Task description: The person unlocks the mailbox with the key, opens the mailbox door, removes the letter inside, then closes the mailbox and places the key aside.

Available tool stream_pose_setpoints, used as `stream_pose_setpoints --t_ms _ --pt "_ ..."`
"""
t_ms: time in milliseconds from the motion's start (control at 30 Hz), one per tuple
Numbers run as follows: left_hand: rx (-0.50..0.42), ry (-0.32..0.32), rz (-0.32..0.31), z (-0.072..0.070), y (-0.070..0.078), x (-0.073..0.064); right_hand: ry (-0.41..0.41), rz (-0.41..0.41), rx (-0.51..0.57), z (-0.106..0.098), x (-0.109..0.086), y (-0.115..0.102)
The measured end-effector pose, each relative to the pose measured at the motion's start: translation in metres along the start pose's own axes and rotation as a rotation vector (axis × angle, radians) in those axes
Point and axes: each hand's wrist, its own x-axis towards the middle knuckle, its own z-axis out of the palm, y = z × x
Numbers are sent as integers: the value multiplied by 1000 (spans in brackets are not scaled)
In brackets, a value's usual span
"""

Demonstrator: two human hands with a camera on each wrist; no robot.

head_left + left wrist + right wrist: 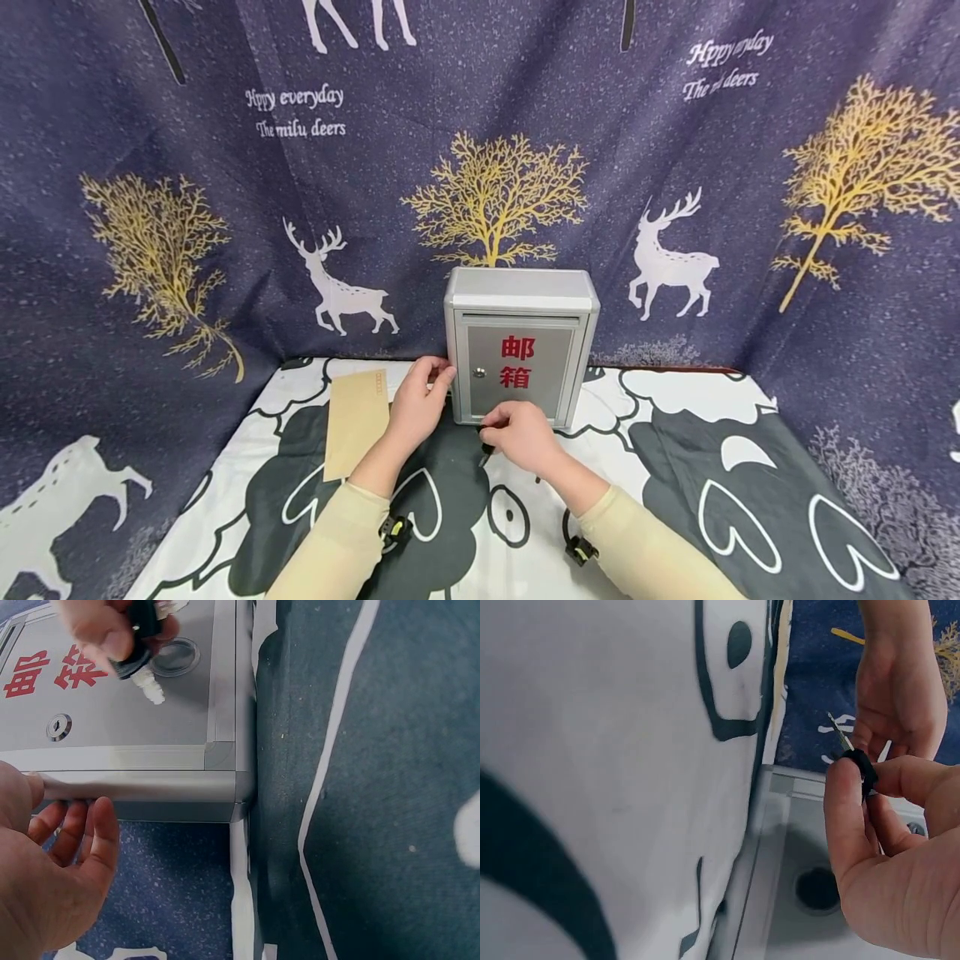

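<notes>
A silver metal mailbox (521,350) with red characters and a round lock (478,372) stands upright against the backdrop. My left hand (420,400) holds its left side; in the left wrist view the thumb lies at the front edge and the fingers curl against the side. Low in front of the door, my right hand (521,433) pinches a key (863,771) by its black head. The key's metal blade points away from the fingers, apart from the lock. In the left wrist view the lock's keyhole (58,727) shows uncovered.
A brown paper envelope (356,425) lies on the patterned cloth (600,475) left of the mailbox. Behind hangs a dark blue curtain (420,100) printed with deer and trees. A round dark spot (817,890) marks the lower door.
</notes>
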Motion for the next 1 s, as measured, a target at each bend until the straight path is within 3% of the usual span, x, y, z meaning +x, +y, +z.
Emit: stream_pose_setpoints --t_ms 500,1000 --pt "-23 0 7 1 -1 -1 -127 136 79 -5 4 27" --pt "-33 1 26 -1 2 -1 -169 149 -28 -5 3 28"
